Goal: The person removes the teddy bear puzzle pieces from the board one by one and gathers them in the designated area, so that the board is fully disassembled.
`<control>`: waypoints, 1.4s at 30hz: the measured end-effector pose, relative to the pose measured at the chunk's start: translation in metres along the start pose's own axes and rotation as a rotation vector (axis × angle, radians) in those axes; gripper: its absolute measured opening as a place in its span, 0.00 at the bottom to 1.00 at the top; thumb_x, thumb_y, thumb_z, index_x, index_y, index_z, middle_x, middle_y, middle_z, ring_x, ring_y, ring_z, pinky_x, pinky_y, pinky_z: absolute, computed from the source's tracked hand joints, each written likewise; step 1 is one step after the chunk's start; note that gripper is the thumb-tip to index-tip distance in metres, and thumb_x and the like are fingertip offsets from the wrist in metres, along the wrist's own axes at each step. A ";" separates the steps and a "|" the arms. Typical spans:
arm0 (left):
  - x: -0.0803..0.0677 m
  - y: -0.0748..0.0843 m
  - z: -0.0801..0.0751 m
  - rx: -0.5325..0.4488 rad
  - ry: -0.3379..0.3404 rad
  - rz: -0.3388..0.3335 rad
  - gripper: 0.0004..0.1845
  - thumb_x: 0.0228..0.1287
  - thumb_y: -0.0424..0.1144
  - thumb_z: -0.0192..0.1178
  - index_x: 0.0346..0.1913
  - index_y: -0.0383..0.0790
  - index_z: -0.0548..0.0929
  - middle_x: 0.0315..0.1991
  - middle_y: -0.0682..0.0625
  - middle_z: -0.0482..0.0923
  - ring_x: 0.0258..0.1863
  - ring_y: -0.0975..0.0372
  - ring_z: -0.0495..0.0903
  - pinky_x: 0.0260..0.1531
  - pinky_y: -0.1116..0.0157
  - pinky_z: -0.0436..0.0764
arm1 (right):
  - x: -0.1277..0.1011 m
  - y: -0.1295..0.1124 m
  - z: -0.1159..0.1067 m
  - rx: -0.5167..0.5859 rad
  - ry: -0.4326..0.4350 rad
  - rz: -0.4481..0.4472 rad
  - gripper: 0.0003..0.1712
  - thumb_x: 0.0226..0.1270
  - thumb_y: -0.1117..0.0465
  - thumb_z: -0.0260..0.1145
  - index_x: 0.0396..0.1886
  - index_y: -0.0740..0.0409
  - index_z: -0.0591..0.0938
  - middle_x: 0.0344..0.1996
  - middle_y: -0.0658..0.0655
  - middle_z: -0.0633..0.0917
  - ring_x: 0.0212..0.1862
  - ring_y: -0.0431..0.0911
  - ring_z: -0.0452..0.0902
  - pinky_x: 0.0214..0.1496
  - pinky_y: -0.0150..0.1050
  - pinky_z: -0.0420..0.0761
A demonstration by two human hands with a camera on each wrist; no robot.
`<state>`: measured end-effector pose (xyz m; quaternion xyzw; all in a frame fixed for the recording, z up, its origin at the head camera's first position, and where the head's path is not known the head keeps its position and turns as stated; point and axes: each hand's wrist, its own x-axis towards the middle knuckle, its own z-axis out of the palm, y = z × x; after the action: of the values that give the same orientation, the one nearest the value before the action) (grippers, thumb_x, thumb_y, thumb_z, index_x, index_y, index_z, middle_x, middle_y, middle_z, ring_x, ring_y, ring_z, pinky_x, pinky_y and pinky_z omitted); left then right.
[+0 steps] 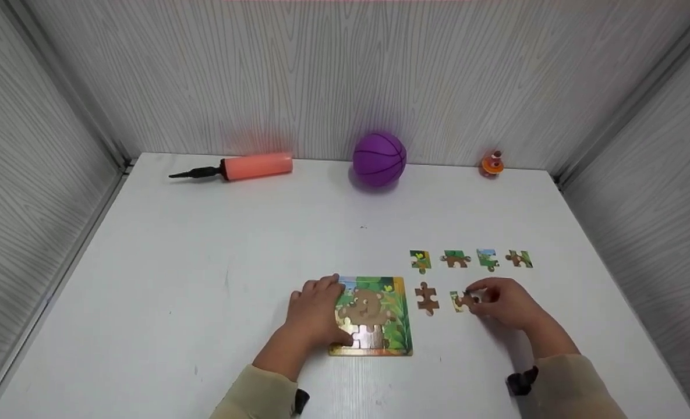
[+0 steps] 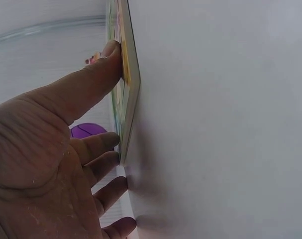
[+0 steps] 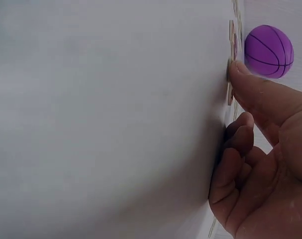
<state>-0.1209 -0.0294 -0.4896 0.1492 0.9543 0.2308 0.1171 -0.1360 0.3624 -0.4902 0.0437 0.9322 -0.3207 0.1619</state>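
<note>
A square bear jigsaw puzzle in its tray (image 1: 407, 326) lies on the white table. My left hand (image 1: 317, 314) rests across its left side, with the thumb (image 2: 98, 74) on the puzzle face and fingertips spread at the edge and tabletop. To the right, my right hand (image 1: 505, 302) pinches a brown-and-green puzzle piece (image 1: 456, 301) between thumb and index finger; the piece is close to the tabletop, partly covered by the fingers. Between this piece and the tray lies a brown puzzle piece (image 1: 427, 298).
Several loose pieces form a row behind, including a yellow-and-green one (image 1: 419, 262) and a bear one (image 1: 519, 259). Along the back wall stand an orange hand pump (image 1: 258, 166), a purple ball (image 1: 379, 159) and a small orange toy (image 1: 492, 164). Walls enclose the back and sides.
</note>
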 end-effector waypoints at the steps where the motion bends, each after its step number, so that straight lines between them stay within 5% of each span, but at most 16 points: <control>1: 0.000 0.000 0.000 0.000 -0.001 0.002 0.54 0.31 0.60 0.78 0.67 0.45 0.70 0.71 0.50 0.59 0.66 0.50 0.59 0.53 0.49 0.64 | 0.001 0.002 0.000 0.004 0.002 0.005 0.19 0.56 0.59 0.73 0.49 0.45 0.83 0.31 0.56 0.77 0.31 0.49 0.71 0.28 0.40 0.74; 16: -0.003 -0.001 0.000 0.005 0.005 0.018 0.52 0.33 0.60 0.77 0.66 0.45 0.70 0.71 0.50 0.58 0.67 0.50 0.58 0.55 0.48 0.63 | 0.001 0.006 -0.001 0.067 0.021 -0.015 0.27 0.55 0.59 0.73 0.56 0.52 0.78 0.23 0.54 0.76 0.22 0.45 0.68 0.22 0.38 0.71; 28: -0.002 -0.001 0.001 -0.002 0.004 0.010 0.53 0.32 0.60 0.78 0.67 0.45 0.69 0.71 0.50 0.58 0.67 0.50 0.59 0.54 0.48 0.63 | 0.002 0.001 0.003 0.036 0.038 0.009 0.23 0.53 0.57 0.75 0.51 0.50 0.81 0.26 0.55 0.76 0.25 0.46 0.70 0.24 0.38 0.72; 36: -0.001 -0.002 0.003 0.001 0.012 0.016 0.53 0.32 0.61 0.77 0.67 0.46 0.70 0.71 0.50 0.59 0.67 0.50 0.59 0.55 0.48 0.63 | 0.000 0.000 0.005 0.005 0.048 -0.009 0.32 0.50 0.55 0.77 0.56 0.53 0.76 0.27 0.55 0.76 0.27 0.47 0.70 0.26 0.39 0.72; 42: -0.003 -0.001 0.000 -0.014 0.004 0.021 0.53 0.34 0.60 0.77 0.67 0.45 0.69 0.71 0.49 0.58 0.67 0.49 0.58 0.55 0.47 0.62 | -0.015 -0.029 0.015 -0.054 0.073 -0.053 0.32 0.56 0.52 0.73 0.59 0.54 0.74 0.31 0.54 0.77 0.31 0.46 0.71 0.29 0.39 0.72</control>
<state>-0.1187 -0.0308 -0.4899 0.1581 0.9513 0.2389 0.1136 -0.1229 0.3309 -0.4793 0.0263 0.9467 -0.2977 0.1202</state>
